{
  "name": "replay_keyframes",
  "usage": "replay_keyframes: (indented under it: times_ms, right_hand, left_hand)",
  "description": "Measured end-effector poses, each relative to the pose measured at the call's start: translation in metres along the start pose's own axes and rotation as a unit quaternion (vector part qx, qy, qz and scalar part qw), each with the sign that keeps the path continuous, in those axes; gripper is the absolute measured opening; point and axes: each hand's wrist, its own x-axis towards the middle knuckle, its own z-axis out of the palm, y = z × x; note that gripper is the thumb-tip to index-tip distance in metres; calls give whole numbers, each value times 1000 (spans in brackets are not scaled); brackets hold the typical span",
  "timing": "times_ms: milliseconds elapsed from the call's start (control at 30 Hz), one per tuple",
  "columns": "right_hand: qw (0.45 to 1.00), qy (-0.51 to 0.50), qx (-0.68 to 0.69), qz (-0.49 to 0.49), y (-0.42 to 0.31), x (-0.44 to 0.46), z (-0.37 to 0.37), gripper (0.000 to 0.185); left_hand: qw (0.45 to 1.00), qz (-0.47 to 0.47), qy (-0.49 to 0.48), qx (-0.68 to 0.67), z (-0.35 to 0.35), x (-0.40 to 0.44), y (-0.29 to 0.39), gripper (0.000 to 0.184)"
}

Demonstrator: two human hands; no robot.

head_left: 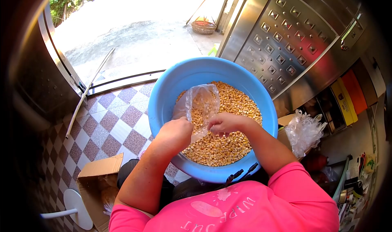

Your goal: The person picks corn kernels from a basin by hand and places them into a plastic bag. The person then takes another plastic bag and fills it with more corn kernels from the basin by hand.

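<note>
A large blue basin [163,81] in front of me holds a heap of yellow corn kernels [241,103]. Over the corn lies a clear plastic bag [203,94], and kernels show through its thin film. My left hand [179,130] is closed on the bag's near left edge. On the right side, my right hand [225,123] has its fingers curled in at the bag's edge, just above the corn. The tips of both hands' fingers are partly hidden.
An open cardboard box [100,166] and a white round-based stand [77,209] are at lower left. Crumpled plastic bags [304,130] sit right of the basin. A metal door [281,40] stands behind. A pole [87,94] leans across the doorway; a woven basket [203,26] is outside.
</note>
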Motion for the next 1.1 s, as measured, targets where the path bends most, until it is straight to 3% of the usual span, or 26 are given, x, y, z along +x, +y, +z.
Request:
replay_keyframes:
  times_ms: [33, 133, 300, 567, 700, 800, 833, 900, 933, 1033, 1100]
  right_hand:
    - [987, -35, -144, 68, 2, 3, 6, 31]
    - [964, -113, -207, 124, 16, 19, 30, 36]
    - [955, -173, -211, 113, -11, 14, 63, 36]
    - [945, -241, -215, 56, -13, 15, 53, 28]
    - [970, -210, -124, 13, -2, 10, 30, 22]
    - [989, -118, 93, -7, 2, 10, 15, 22]
    - [989, -119, 93, -8, 2, 12, 14, 22]
    - [952, 2, 305, -20, 1, 14, 12, 23]
    - [933, 9, 357, -39, 2, 17, 9, 26]
    - [886, 47, 455, -71, 0, 18, 10, 32]
    - [886, 34, 452, -95, 3, 20, 6, 37]
  left_hand:
    - [1000, 1, 0, 1, 0, 0, 0, 25]
    - [1000, 0, -5, 5, -2, 0, 1, 25]
    - [1000, 6, 0, 1, -1, -1, 0, 24]
    - [1000, 10, -1, -1, 1, 0, -2, 23]
    - [1000, 12, 3, 4, 2, 0, -3, 22]
    - [1000, 11, 5, 3, 4, 1, -4, 22]
    - [1000, 11, 2, 3, 4, 2, -4, 22]
    - [1000, 6, -7, 4, 1, 1, -1, 22]
    - [1000, 3, -16, 6, -1, 1, 0, 22]
    - [1000, 1, -11, 2, -2, -1, 0, 22]
    - [1000, 2, -8, 4, -1, -1, 0, 22]
